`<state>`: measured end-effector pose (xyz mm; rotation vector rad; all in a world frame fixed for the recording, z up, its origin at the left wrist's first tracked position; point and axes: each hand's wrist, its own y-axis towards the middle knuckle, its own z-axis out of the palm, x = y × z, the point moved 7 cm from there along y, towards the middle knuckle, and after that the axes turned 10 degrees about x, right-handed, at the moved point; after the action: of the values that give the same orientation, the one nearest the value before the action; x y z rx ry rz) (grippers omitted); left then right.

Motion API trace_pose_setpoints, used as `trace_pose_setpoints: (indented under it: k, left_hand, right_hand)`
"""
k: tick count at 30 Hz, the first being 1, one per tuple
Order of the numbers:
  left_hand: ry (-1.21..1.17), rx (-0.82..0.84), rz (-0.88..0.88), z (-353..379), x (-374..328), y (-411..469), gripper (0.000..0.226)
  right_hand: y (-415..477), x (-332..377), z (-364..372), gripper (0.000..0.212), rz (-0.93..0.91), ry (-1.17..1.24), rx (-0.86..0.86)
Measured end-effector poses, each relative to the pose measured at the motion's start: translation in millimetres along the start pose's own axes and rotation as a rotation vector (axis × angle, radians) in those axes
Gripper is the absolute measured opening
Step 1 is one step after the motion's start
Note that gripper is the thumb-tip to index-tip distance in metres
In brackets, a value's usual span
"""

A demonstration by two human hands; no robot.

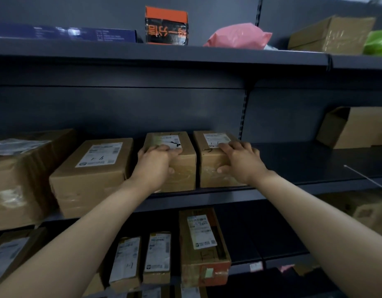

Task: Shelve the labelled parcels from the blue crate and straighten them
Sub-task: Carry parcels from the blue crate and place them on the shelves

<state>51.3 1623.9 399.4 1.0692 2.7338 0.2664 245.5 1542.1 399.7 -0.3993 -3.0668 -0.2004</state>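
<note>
- Nearest, on the lower shelf (271, 233), two slim labelled parcels (156, 257) are stood on end beside a taller brown box (203, 244).
- Both bare forearms are stretched up from the bottom corners to the middle shelf (314, 162).
- The left parcel (183, 162) is gripped by the left hand (155, 166): fingers are laid over its top onto the label, and the thumb is pressed on the front face.
- The right parcel (209, 166) is gripped the same way by the right hand (239, 162), fingers on top and thumb on the front.
- Both parcels are set at the front edge of the middle shelf, side by side, with a thin gap between them.
- A wider labelled box (93, 168) is seen just left of them, then a large taped carton (16, 179) at the far left.
- An open carton (353, 127) is placed further back on the right.
- On the top shelf (142, 54), a flat blue box (67, 33), an orange-and-black box (166, 25), a pink bag (239, 36), a cardboard box (329, 35) and a green bag (377, 43) are lined up.
</note>
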Motion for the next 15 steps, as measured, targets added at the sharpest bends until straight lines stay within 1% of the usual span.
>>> trace_pose_setpoints:
  k: [2, 6, 15]
  left_hand:
    - [-0.038, 0.031, -0.006, 6, 2, 17, 0.064]
    - [-0.006, 0.061, -0.034, 14, 5, 43, 0.064]
    - [-0.002, 0.081, -0.102, 22, 2, 84, 0.065]
  right_hand:
    - [9, -6, 1, 0.073, 0.032, 0.001, 0.008]
    - [31, -19, 4, 0.071, 0.065, -0.012, 0.023]
    - [77, -62, 10, 0.071, 0.067, -0.008, 0.026]
